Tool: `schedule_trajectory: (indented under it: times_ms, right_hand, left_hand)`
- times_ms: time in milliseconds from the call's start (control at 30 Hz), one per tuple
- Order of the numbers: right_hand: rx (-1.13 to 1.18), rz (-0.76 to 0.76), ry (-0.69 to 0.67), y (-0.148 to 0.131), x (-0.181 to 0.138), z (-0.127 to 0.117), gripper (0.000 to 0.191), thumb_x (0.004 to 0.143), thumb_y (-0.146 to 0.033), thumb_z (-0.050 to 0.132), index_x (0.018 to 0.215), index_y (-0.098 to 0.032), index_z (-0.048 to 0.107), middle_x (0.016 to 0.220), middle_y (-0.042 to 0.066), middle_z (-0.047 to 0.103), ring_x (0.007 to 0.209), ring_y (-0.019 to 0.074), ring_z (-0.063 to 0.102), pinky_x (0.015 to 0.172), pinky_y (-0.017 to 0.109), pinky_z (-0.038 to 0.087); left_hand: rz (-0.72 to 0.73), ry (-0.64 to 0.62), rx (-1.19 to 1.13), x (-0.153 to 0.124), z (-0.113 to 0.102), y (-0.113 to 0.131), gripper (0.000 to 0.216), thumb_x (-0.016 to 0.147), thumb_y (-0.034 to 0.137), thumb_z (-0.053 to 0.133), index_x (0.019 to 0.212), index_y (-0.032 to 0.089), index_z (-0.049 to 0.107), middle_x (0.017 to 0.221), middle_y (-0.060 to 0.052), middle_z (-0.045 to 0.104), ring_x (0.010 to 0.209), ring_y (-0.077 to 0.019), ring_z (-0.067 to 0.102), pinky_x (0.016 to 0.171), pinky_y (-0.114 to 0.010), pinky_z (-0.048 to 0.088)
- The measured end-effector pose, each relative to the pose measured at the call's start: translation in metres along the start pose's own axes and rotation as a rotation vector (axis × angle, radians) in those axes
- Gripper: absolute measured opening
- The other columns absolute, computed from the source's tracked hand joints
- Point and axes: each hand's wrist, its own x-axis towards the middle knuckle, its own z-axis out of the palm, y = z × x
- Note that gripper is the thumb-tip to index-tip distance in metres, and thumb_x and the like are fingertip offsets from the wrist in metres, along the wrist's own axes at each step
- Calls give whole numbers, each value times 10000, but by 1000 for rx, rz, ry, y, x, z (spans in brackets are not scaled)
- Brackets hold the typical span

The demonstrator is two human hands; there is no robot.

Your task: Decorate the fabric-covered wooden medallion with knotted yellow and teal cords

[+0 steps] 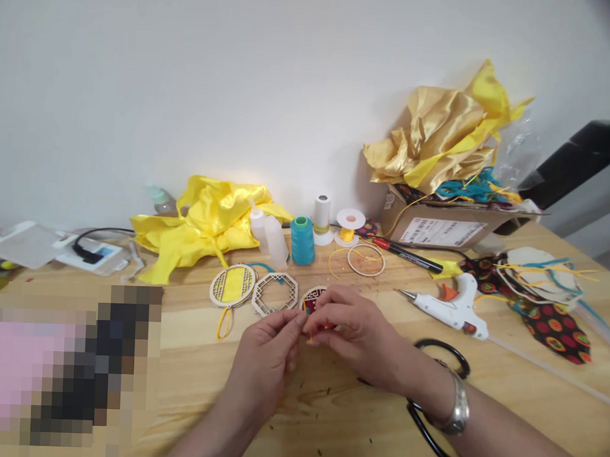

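My left hand point(268, 350) and my right hand point(354, 327) meet over the table, fingertips pinched close together. A bit of yellow cord point(310, 337) shows between them; the rest of what they hold is hidden by the fingers. Just behind the fingers is a round wooden lattice ornament point(314, 294) with dark red fabric, partly covered by my right hand. Left of it lie an octagonal wooden frame point(255, 293) and a round lattice ornament point(213, 293) backed in yellow, with a yellow cord loop point(223, 324). Black-handled scissors point(430, 438) lie partly under my right forearm.
A white glue gun point(462, 307) and black marker point(409, 256) lie to the right. Behind stand a teal thread spool point(302, 243), glue bottles point(275, 241) and yellow satin point(200, 218). A cardboard box point(435, 226) holds fabric. A blurred area covers the lower left.
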Motion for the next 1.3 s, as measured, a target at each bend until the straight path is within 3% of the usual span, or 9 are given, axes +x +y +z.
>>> schedule_trajectory:
  times_ms: [100, 300, 600, 700, 867, 1000, 1100, 1200, 1300]
  right_hand:
    - [35, 30, 38, 1, 1, 1, 106, 794, -89, 603, 773, -177, 658, 811, -7, 575, 796, 99, 540, 727, 223, 430]
    - [258, 277, 112, 9, 4, 4, 91, 742, -101, 639, 673, -161, 632, 675, -24, 589, 652, 98, 536, 604, 215, 419]
    - [566, 482, -5, 10, 8, 3, 108, 686, -199, 693, 725, -149, 605, 628, -5, 624, 600, 119, 566, 585, 240, 424]
    - [639, 512, -57, 10, 8, 0, 186, 676, -254, 717, 798, -148, 625, 640, -8, 623, 605, 115, 562, 595, 239, 414]
    - [688, 508, -118, 11, 7, -3, 119, 700, -232, 691, 777, -148, 658, 620, -15, 602, 618, 113, 547, 634, 256, 413]
    - [727, 493, -39, 11, 6, -1, 115, 658, -232, 720, 701, -146, 656, 630, -11, 613, 610, 117, 557, 635, 268, 433]
    - [731, 490, 61, 10, 7, -1, 125, 624, -236, 743, 651, -142, 665, 663, -5, 628, 618, 109, 559, 620, 254, 438]
    - [715, 472, 153, 8, 8, -3, 103, 618, -229, 747, 639, -150, 684, 625, -10, 625, 587, 98, 545, 580, 238, 436]
    - [704, 461, 208, 6, 8, -4, 88, 627, -236, 744, 642, -163, 697, 615, -5, 640, 579, 99, 547, 559, 233, 447]
  left_hand:
    - [-1, -8, 56, -1, 0, 1, 284, 642, 387, 716, 743, 123, 691, 376, 86, 385, 364, -35, 265, 366, -158, 186]
    - [81, -74, 264, -5, 0, 5, 219, 719, 362, 657, 694, 150, 705, 392, 74, 384, 386, -47, 276, 385, -173, 182]
    - [172, -121, 412, -8, 1, 7, 167, 765, 321, 630, 684, 195, 703, 579, 38, 595, 442, -60, 325, 424, -193, 234]
    - [174, -124, 439, -8, 1, 7, 184, 772, 324, 622, 665, 191, 690, 615, 35, 624, 448, -61, 349, 431, -198, 243]
    - [181, -135, 467, -9, 2, 9, 214, 769, 336, 624, 632, 186, 690, 628, 19, 645, 585, -97, 499, 531, -185, 336]
    - [182, -140, 438, -10, 2, 11, 206, 755, 333, 641, 631, 177, 694, 645, 6, 658, 637, -108, 529, 566, -180, 361]
    - [106, -119, 365, -9, 2, 9, 229, 760, 355, 634, 648, 162, 682, 544, 20, 602, 459, -61, 404, 433, -173, 273]
    - [29, -113, 165, -7, 1, 7, 236, 759, 358, 632, 661, 145, 644, 503, 36, 564, 374, -30, 265, 373, -168, 195]
    - [-15, -135, -14, -5, 1, 5, 207, 737, 333, 658, 691, 136, 615, 560, 13, 613, 366, -15, 259, 361, -152, 196]
